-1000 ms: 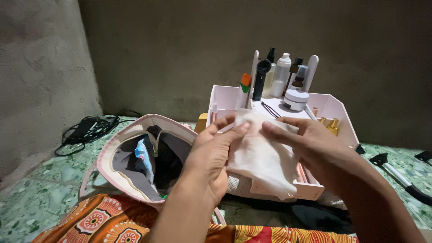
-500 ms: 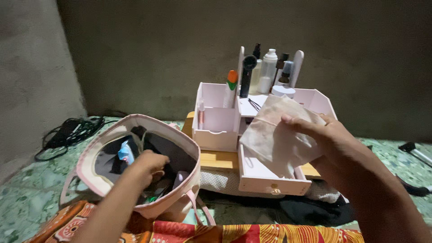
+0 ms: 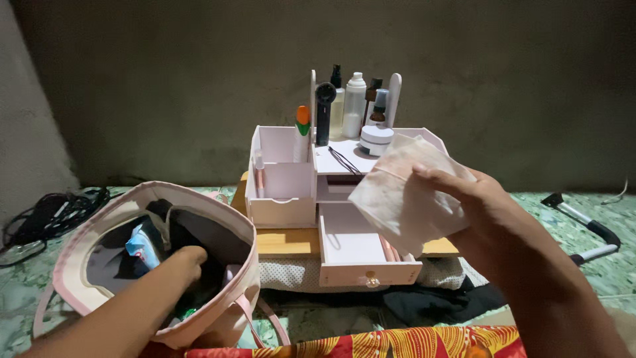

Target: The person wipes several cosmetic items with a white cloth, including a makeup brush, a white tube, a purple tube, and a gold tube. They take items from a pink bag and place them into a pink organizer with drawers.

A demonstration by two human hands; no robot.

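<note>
My right hand [image 3: 464,199] holds up a pale, thin folded cloth or tissue [image 3: 401,192] in front of a white cosmetic organizer [image 3: 281,199]. Just below the cloth, the organizer's lower drawer [image 3: 361,265] is pulled out. My left hand [image 3: 182,258] reaches down inside an open pink bag [image 3: 225,311] at the left; its fingers are hidden among the dark contents, so I cannot tell what they grip. A small blue packet [image 3: 142,242] stands in the bag beside that hand.
Bottles, a black brush and a white jar [image 3: 376,139] stand on top of the organizer, which rests on a wooden board [image 3: 285,240]. Black cables [image 3: 46,215] lie at far left, a black-handled tool [image 3: 583,222] at right. Dark cloth lies under the drawer.
My left hand let go of the cloth and went down into the pink bag. My right hand keeps the cloth and has shifted slightly right, uncovering the open drawer.
</note>
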